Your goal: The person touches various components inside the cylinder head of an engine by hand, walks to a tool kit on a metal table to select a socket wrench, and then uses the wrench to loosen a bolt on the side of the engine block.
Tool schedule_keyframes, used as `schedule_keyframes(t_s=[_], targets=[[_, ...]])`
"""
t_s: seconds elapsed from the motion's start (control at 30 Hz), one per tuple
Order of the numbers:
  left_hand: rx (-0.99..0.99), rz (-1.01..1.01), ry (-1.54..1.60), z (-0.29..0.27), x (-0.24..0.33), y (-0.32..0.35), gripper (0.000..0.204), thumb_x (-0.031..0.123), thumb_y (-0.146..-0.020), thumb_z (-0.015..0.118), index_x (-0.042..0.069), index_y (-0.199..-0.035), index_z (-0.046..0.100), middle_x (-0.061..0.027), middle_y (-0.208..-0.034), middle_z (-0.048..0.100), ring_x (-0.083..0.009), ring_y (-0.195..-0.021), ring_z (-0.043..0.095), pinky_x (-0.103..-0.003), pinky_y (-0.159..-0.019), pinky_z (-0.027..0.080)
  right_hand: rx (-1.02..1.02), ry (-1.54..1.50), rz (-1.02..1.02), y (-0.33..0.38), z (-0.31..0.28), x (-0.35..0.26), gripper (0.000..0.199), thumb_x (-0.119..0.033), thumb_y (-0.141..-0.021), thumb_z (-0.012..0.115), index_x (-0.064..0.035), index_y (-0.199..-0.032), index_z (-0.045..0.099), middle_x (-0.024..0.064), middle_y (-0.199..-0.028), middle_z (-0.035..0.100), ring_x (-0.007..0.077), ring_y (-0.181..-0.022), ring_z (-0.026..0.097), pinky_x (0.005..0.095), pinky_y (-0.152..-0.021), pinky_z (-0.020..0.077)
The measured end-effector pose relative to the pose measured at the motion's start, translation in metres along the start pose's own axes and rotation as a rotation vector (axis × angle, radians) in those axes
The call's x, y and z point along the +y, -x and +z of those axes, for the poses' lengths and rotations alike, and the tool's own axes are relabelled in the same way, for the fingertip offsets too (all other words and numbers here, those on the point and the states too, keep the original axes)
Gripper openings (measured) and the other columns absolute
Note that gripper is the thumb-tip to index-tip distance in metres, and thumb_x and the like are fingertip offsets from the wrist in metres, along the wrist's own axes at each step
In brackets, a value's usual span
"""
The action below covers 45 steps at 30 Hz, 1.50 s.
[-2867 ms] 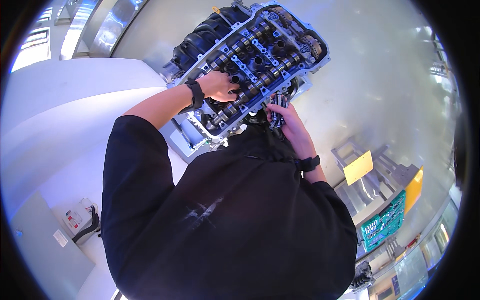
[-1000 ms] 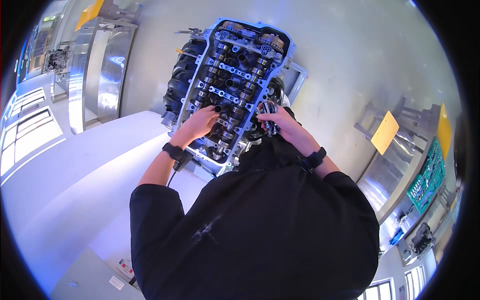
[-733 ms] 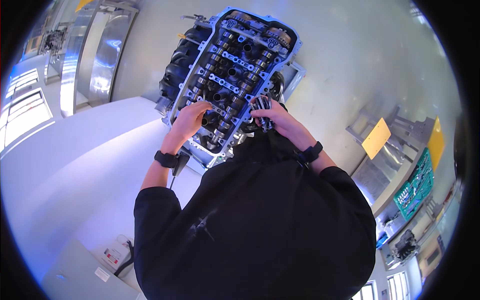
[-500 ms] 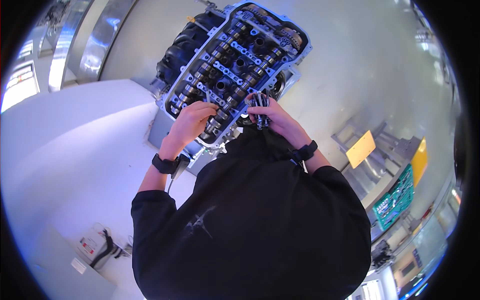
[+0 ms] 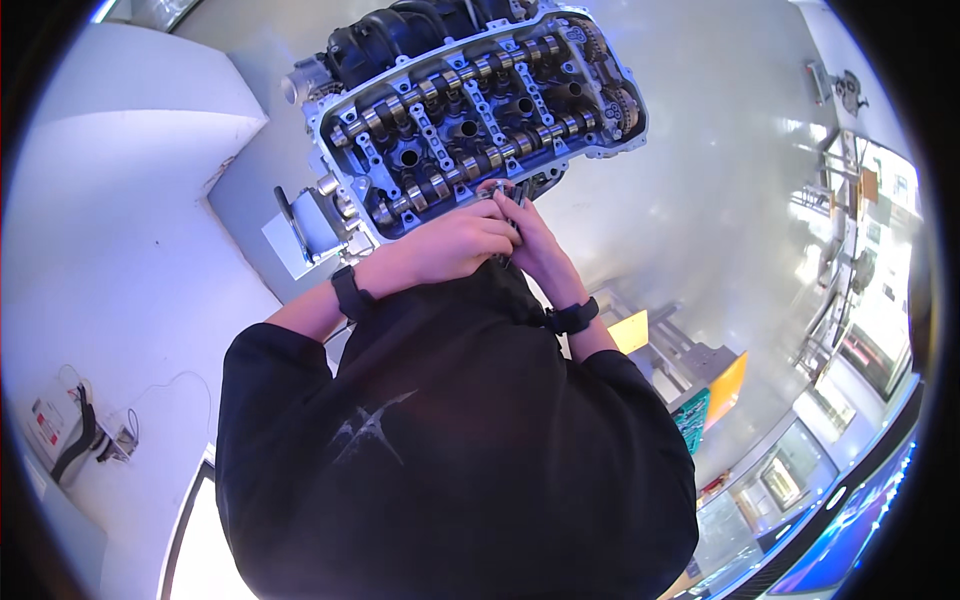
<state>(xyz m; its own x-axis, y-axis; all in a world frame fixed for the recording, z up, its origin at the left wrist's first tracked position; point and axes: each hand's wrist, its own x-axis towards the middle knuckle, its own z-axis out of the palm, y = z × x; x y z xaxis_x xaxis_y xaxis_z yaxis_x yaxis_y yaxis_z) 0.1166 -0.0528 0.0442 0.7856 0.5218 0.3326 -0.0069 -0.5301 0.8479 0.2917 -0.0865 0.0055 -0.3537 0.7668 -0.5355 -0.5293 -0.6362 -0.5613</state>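
At the near edge of an open engine cylinder head (image 5: 440, 205), my two hands meet. My right hand (image 5: 545, 250) is closed round a bunch of metal bolts (image 5: 513, 192), which is partly covered by fingers. Reaching across from the left, my left hand (image 5: 455, 245) has its fingers curled together against that bunch. Its fingertips are hidden, so what they pinch cannot be made out. Two camshafts (image 5: 480, 163) lie lengthwise in the cylinder head beyond my hands, with bearing seats and round dark holes between them.
A black intake manifold (image 5: 400, 35) runs along the engine's far side. A small white panel with a black handle (image 5: 290, 225) is left of the engine. At the right stand a metal frame with yellow panels (image 5: 727, 390) and a green tool tray (image 5: 692, 420).
My left hand has left the near-left camshaft and come right to the bolts in my right hand. The view has turned, so the engine lies more level across it.
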Motion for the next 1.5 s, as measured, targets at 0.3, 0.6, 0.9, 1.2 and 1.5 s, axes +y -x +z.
schedule_keyframes(t_s=[0.3, 0.6, 0.9, 1.2, 1.5], targets=[[0.243, -0.280, -0.230, -0.045, -0.006, 0.032, 0.019, -0.002, -0.080, 0.064, 0.003, -0.098, 0.066, -0.0082, -0.106, 0.066, -0.0283, -0.096, 0.061, -0.037, -0.083, 0.050, 0.084, 0.026, 0.044, 0.000, 0.005, 0.000, 0.035, -0.007, -0.084, 0.071, -0.0051, -0.114, 0.052, 0.0059, -0.082, 0.062, 0.0147, -0.063, 0.062, 0.0268, -0.058, 0.0503], [0.043, -0.495, -0.805, -0.101, -0.036, 0.057, 0.022, 0.002, -0.078, 0.060, 0.001, -0.100, 0.064, -0.0091, -0.105, 0.063, -0.0280, -0.097, 0.058, -0.037, -0.080, 0.050, 0.081, 0.006, 0.040, -0.003, -0.001, 0.000, 0.037, -0.003, -0.083, 0.070, -0.0041, -0.115, 0.052, 0.0071, -0.082, 0.063, 0.0161, -0.067, 0.063, 0.0280, -0.061, 0.0516], [-0.612, -0.681, -0.917, -0.093, -0.062, 0.034, 0.047, 0.002, -0.074, 0.060, 0.000, -0.121, 0.057, -0.0107, -0.124, 0.056, -0.0292, -0.091, 0.064, -0.039, -0.072, 0.053, 0.110, -0.093, 0.006, -0.003, -0.003, 0.000, 0.037, -0.005, -0.083, 0.071, -0.0042, -0.114, 0.051, 0.0071, -0.080, 0.062, 0.0168, -0.066, 0.062, 0.0280, -0.061, 0.0512], [-0.792, -0.517, -1.074, -0.094, -0.088, 0.030, 0.041, 0.015, -0.072, 0.064, 0.003, -0.111, 0.060, -0.0169, -0.101, 0.060, -0.0275, -0.078, 0.064, -0.036, -0.061, 0.050, 0.073, -0.121, -0.006, 0.001, -0.005, -0.011, 0.035, -0.005, -0.083, 0.070, -0.0056, -0.114, 0.052, 0.0049, -0.079, 0.060, 0.0148, -0.066, 0.062, 0.0260, -0.058, 0.0496], [-0.807, -0.496, -0.968, -0.101, -0.090, 0.025, 0.041, 0.013, -0.071, 0.065, 0.002, -0.110, 0.059, -0.0181, -0.098, 0.056, -0.0301, -0.080, 0.062, -0.040, -0.063, 0.050, 0.058, -0.180, -0.065, -0.006, -0.022, -0.016, 0.036, -0.003, -0.082, 0.071, -0.0057, -0.112, 0.052, 0.0063, -0.081, 0.062, 0.0165, -0.064, 0.063, 0.0290, -0.057, 0.0525]])
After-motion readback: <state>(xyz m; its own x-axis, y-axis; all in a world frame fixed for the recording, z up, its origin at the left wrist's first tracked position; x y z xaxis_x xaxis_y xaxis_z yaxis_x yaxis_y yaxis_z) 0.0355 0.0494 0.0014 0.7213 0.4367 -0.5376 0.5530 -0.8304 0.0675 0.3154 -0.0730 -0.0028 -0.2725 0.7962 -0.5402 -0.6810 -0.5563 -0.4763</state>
